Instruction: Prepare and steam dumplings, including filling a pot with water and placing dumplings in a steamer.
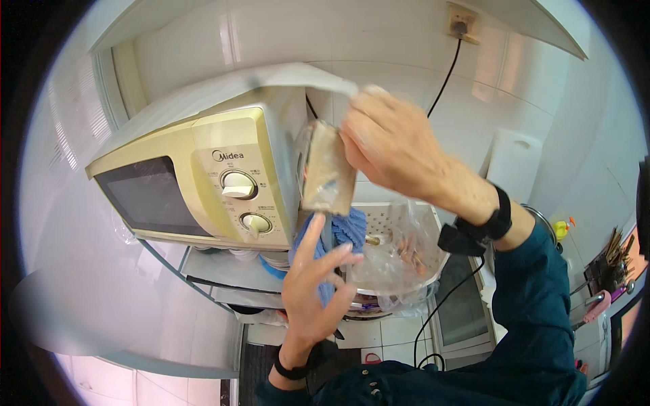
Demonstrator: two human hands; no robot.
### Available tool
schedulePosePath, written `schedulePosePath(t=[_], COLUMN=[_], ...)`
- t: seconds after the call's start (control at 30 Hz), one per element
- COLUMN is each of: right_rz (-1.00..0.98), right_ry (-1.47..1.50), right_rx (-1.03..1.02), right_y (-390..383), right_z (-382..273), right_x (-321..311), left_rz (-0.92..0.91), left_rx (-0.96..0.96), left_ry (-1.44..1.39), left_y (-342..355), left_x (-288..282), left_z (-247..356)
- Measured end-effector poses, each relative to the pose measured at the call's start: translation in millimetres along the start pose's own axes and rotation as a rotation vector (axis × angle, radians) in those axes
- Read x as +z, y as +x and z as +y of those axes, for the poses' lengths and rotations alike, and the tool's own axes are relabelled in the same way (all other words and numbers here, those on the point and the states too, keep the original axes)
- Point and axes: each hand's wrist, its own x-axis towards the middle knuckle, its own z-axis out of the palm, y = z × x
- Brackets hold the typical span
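Note:
My right hand (382, 139) grips a flat, beige, crinkled packet (326, 169) near its top, holding it upright beside the right side of a cream microwave (203, 132). Below it, my left hand (315, 281) has its fingers apart, the index finger reaching up close to the packet's lower edge; whether they touch is unclear. A blue cloth (349, 229) hangs just behind that hand, partly hidden by it.
A white perforated basket (430, 233) holds clear plastic bags. The microwave stands on a rack (203, 289) with dishes underneath. A socket (462, 20) with a black cord is on the tiled wall. Utensils (606, 271) stand at the far right; black cable hangs lower right.

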Motion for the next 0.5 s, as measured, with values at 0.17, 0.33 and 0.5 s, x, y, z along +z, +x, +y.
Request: schedulePosePath(t=[0.17, 0.33, 0.5], right_rz=[0.200, 0.115, -0.026], right_ry=[-0.032, -0.041, -0.208], right_rx=[0.036, 0.302, 0.605], right_y=[-57.9, -118.2, -177.3], right_z=[-35.2, -87.1, -133.8], right_x=[-37.5, -82.5, -126.5], left_rz=[-0.112, -0.256, -0.454], left_rx=[-0.212, -0.589, -0.701], left_ry=[-0.380, -0.738, -0.681], left_y=[-38.6, -69.8, -90.8], left_x=[-5.2, 4.5, 38.7], left_z=[4.6, -4.0, -11.1])
